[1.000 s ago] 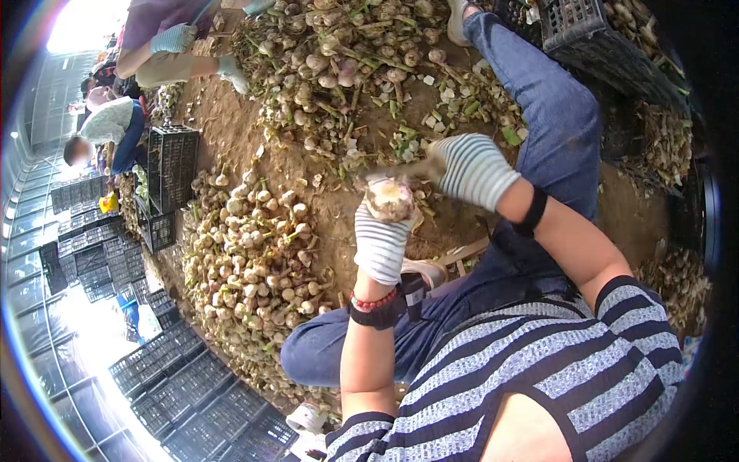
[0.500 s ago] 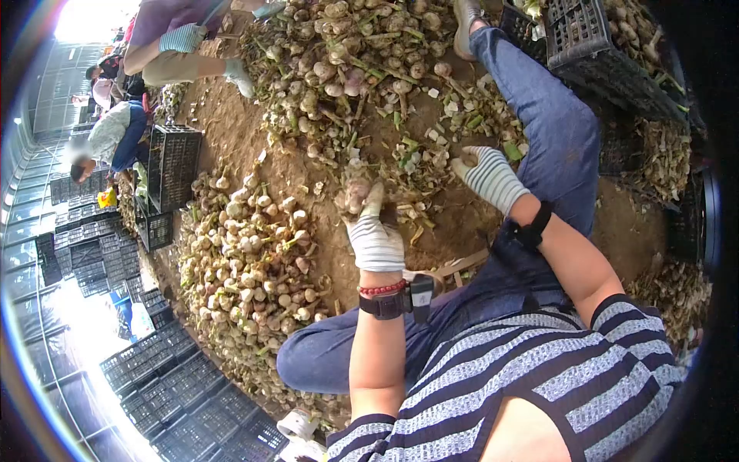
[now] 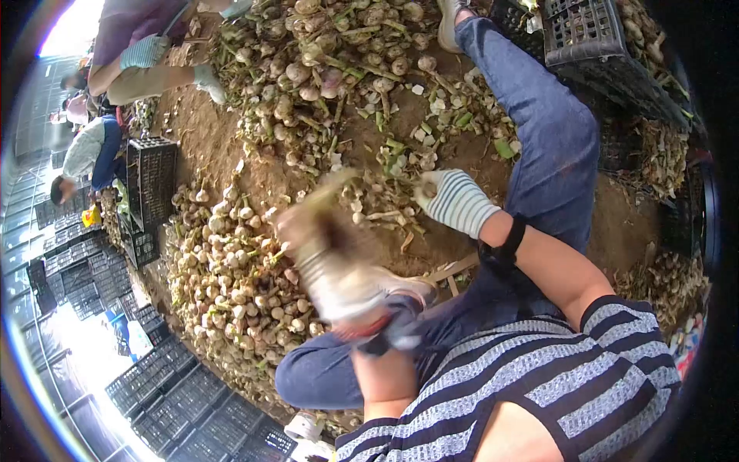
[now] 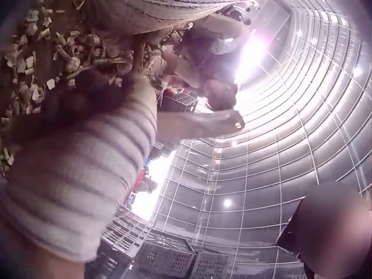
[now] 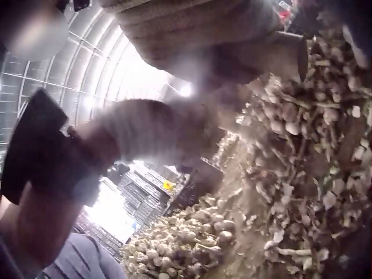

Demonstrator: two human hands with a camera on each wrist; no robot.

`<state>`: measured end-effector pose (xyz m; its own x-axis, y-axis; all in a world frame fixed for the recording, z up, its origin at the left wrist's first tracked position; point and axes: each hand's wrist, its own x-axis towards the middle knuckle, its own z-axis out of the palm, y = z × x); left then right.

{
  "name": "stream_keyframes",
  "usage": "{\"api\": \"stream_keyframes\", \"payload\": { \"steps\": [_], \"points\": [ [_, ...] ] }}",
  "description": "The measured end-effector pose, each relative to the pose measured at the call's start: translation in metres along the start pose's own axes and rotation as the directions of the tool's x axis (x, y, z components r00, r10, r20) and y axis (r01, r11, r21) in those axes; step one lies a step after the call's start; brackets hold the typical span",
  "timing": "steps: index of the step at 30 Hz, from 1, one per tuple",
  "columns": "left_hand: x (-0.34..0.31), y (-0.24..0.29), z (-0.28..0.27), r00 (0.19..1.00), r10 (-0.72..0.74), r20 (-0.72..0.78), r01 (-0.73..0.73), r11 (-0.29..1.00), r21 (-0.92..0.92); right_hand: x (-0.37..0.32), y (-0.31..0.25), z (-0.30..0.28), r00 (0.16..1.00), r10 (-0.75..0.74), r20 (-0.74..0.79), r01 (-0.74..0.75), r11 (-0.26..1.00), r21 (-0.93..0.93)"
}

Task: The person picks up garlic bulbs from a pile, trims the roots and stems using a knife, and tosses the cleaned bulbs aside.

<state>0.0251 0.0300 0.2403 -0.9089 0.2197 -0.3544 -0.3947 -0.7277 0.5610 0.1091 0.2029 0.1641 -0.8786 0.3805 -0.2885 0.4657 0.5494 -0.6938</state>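
My left hand (image 3: 335, 281), in a striped white glove and blurred by motion, is raised in front of the pile of garlic bulbs (image 3: 231, 285). It holds a garlic with a stalk (image 3: 329, 192); the bulb shows only as a dark blur. A pale stalk (image 4: 200, 125) also sticks out past that hand in the left wrist view. To the right, my gloved right hand (image 3: 462, 204) is curled above the littered soil. A brownish blunt-ended handle (image 5: 285, 55) protrudes from its fingers in the right wrist view; the rest of this tool is hidden.
A heap of stalked garlic (image 3: 331, 69) lies ahead, with trimmings (image 3: 431, 115) around it. A black crate (image 3: 585, 35) stands front right; another crate (image 3: 150, 181) is at left. A person in grey gloves (image 3: 146, 54) sits beyond. My bent legs (image 3: 546, 123) frame the work spot.
My left hand went from beside the right hand down over the littered soil with a bulb, then swung left towards the pile. My right hand drew away from the bulb and now lies slightly further left.
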Motion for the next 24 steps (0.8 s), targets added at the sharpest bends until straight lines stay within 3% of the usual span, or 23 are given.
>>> {"api": "stream_keyframes", "payload": {
  "steps": [1,2,3,4,5,6,7,8,9,10,11,12,14,15,16,17,18,20,21,22,23,24],
  "points": [
    [0.001,0.037,0.008,0.986,0.06,0.159,0.002,0.932,-0.363,0.007,0.012,0.002,0.984,0.14,0.113,-0.135,0.989,-0.055],
    [0.003,0.075,0.016,0.944,0.116,0.309,0.108,0.776,-0.622,0.006,0.015,-0.001,0.982,0.149,0.12,-0.143,0.988,-0.057],
    [0.015,0.118,0.002,0.884,0.452,0.118,-0.365,0.827,-0.427,0.002,0.012,-0.005,0.96,0.246,0.136,-0.259,0.962,0.089],
    [0.026,0.121,0.008,0.849,0.527,0.026,-0.486,0.8,-0.352,0.001,0.01,-0.006,0.928,0.336,0.16,-0.366,0.901,0.234],
    [0.036,0.125,0.013,0.801,0.595,-0.066,-0.59,0.765,-0.258,0.004,0.009,-0.001,0.943,0.297,0.148,-0.33,0.877,0.348],
    [0.053,0.107,0.003,0.865,0.495,-0.079,-0.498,0.83,-0.251,0.009,-0.001,-0.005,0.939,0.297,0.171,-0.337,0.89,0.307],
    [0.076,0.069,-0.009,0.937,0.344,-0.056,-0.349,0.921,-0.173,0.012,-0.006,-0.003,0.936,0.308,0.169,-0.35,0.847,0.4],
    [0.096,0.025,-0.018,0.975,0.221,0.01,-0.22,0.966,0.133,0.013,-0.01,-0.001,0.933,0.319,0.169,-0.36,0.795,0.489],
    [0.116,-0.021,-0.025,0.976,0.173,0.131,-0.211,0.621,0.755,0.014,-0.016,-0.008,0.95,0.295,0.1,-0.305,0.818,0.488],
    [0.142,-0.066,-0.027,0.966,0.071,0.249,-0.257,0.128,0.958,0.014,-0.017,-0.015,0.951,0.294,0.094,-0.301,0.818,0.49],
    [0.17,-0.109,-0.024,0.991,-0.079,0.111,-0.087,0.261,0.962,0.013,-0.015,-0.023,0.927,0.345,0.148,-0.366,0.739,0.566],
    [0.186,-0.15,-0.021,0.953,-0.228,-0.199,0.302,0.756,0.581,0.012,-0.013,-0.032,0.896,0.391,0.209,-0.429,0.647,0.63],
    [0.23,-0.218,-0.042,0.972,-0.21,-0.107,0.219,0.634,0.742,0.016,-0.011,-0.055,0.872,0.418,0.255,-0.472,0.581,0.663],
    [0.238,-0.233,-0.026,0.979,-0.154,-0.132,0.175,0.307,0.936,0.016,-0.01,-0.061,0.834,0.464,0.299,-0.523,0.489,0.698],
    [0.244,-0.243,-0.012,0.987,-0.092,-0.133,0.127,-0.067,0.99,0.014,-0.009,-0.064,0.791,0.502,0.349,-0.568,0.392,0.724],
    [0.25,-0.244,0.003,0.946,-0.162,-0.282,0.238,-0.245,0.94,0.015,-0.01,-0.061,0.813,0.501,0.295,-0.515,0.384,0.766],
    [0.269,-0.262,-0.018,0.947,-0.161,-0.279,0.237,-0.238,0.942,0.016,-0.009,-0.059,0.815,0.5,0.291,-0.513,0.391,0.764],
    [0.31,-0.299,-0.085,0.931,-0.206,-0.302,0.158,-0.518,0.84,0.017,-0.008,-0.053,0.833,0.477,0.281,-0.503,0.441,0.744],
    [0.267,-0.257,-0.024,0.827,-0.358,-0.434,0.279,-0.41,0.868,0.018,-0.009,-0.051,0.844,0.454,0.285,-0.495,0.456,0.74],
    [0.255,-0.252,-0.036,0.895,-0.32,-0.311,0.23,-0.266,0.936,0.018,-0.01,-0.05,0.85,0.444,0.283,-0.488,0.462,0.741],
    [0.252,-0.251,-0.09,0.911,-0.329,0.249,-0.31,-0.148,0.939,0.016,-0.011,-0.05,0.832,0.462,0.307,-0.516,0.442,0.734],
    [0.233,-0.234,-0.099,0.908,-0.291,0.302,-0.26,0.175,0.95,0.015,-0.012,-0.051,0.815,0.478,0.329,-0.542,0.424,0.726]
  ]
}}
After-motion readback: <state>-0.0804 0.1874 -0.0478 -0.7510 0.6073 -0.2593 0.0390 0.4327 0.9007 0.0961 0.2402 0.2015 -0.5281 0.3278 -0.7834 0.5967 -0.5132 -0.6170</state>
